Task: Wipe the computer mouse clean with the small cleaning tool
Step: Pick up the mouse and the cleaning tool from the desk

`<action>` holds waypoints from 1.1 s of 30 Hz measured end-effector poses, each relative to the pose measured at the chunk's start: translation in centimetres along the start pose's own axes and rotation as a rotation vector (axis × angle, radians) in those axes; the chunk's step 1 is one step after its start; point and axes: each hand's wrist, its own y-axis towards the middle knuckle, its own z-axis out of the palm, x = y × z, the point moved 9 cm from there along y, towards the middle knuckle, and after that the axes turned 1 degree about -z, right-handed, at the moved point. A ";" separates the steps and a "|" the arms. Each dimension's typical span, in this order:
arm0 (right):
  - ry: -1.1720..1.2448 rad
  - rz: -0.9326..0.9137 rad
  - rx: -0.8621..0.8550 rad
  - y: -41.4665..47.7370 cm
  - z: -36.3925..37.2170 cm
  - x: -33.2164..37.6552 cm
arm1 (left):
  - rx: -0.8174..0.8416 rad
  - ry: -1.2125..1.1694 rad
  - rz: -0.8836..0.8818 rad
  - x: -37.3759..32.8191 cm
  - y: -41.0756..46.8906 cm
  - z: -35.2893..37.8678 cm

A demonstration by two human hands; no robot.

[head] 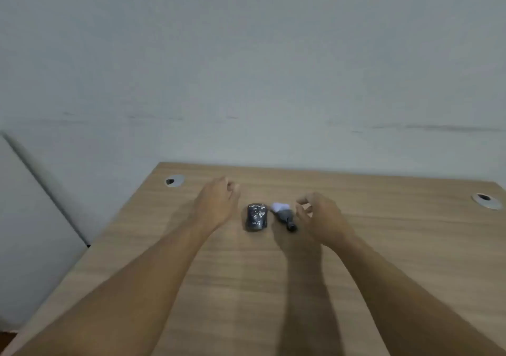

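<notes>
— Where's the mouse (pixel 256 217)?
— On the desk (pixel 383 246), long axis pointing away. The cleaning tool (pixel 284 214) beside it slants, white tip far-left.
— Fingers?
— Left hand (pixel 217 205) and right hand (pixel 320 220) both loosely curled, empty.

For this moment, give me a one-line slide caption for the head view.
Both bare hands, left hand and right hand, hover empty beside the patterned mouse and cleaning tool on a wooden desk.

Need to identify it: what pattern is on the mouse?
The mouse is dark with pale speckled blotches, seen in the head view.
</notes>
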 end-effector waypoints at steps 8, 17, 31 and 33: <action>0.153 0.027 -0.110 -5.9 3.1 0.2 | 0.065 -0.137 -0.166 1.6 -7.7 5.9; 0.206 0.213 -0.166 -3.2 6.6 -1.5 | -0.053 0.052 -0.122 0.5 -7.3 8.3; 0.374 0.175 -0.264 -0.8 4.7 -3.2 | -0.054 0.076 -0.046 1.2 -4.6 9.6; 0.330 0.151 -0.280 -0.6 4.7 -3.1 | -0.043 0.075 -0.039 1.3 -4.7 9.6</action>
